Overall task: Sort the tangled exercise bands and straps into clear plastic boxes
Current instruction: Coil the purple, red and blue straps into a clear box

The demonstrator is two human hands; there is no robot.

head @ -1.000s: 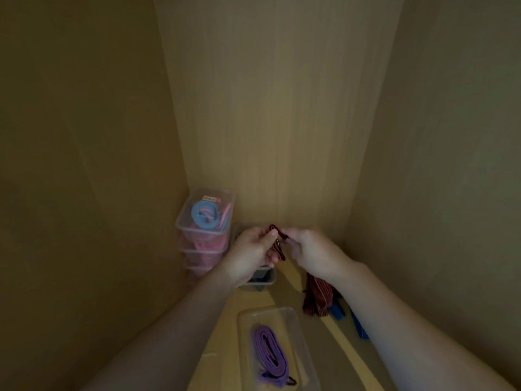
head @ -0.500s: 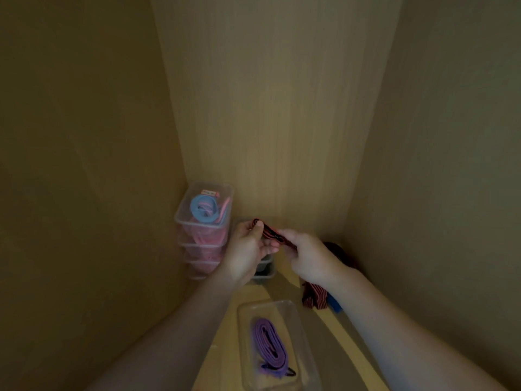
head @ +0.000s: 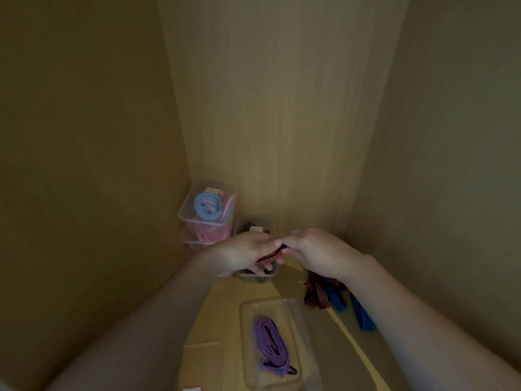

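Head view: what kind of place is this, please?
Probably the inside of a wooden cupboard or wardrobe: a wood-grain back panel meets the left panel and right panel closely, and stacked clear boxes holding pink bands stand in the back left corner.

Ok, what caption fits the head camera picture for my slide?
Left hand and right hand pinch a red-and-black striped strap inside a wooden cupboard, near clear plastic boxes of sorted bands.
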